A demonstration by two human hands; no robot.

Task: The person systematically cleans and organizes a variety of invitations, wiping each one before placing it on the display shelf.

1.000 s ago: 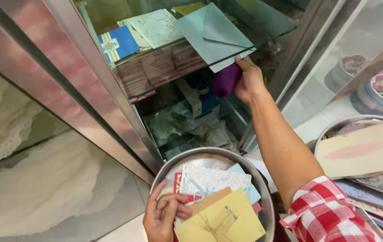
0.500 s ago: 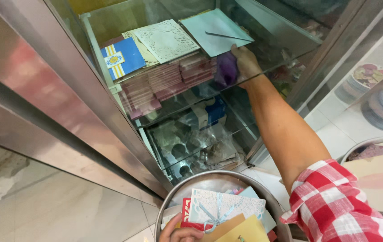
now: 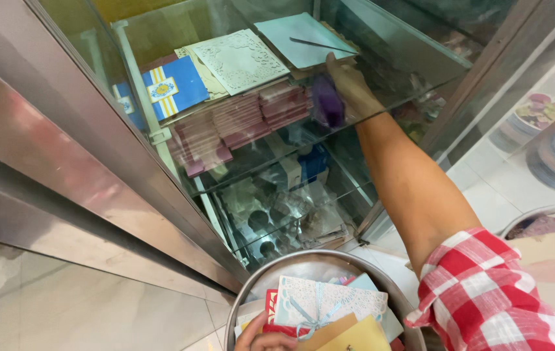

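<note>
Both hands are busy — the left hand [image 3: 266, 336], cut off at the frame's bottom edge, grips the stack of cards [image 3: 329, 312] lying in the round metal tray [image 3: 310, 263], below the glass shelf [image 3: 238, 153]. Up on that shelf, the right hand [image 3: 349, 88] clutches a purple cloth [image 3: 327, 104] and presses against the pale blue card [image 3: 303, 40]. Judging by this, several cards already lie displayed; the tray's stack is left. Whether its fingers pinch the blue card is unclear — glass reflections blur it.
</note>
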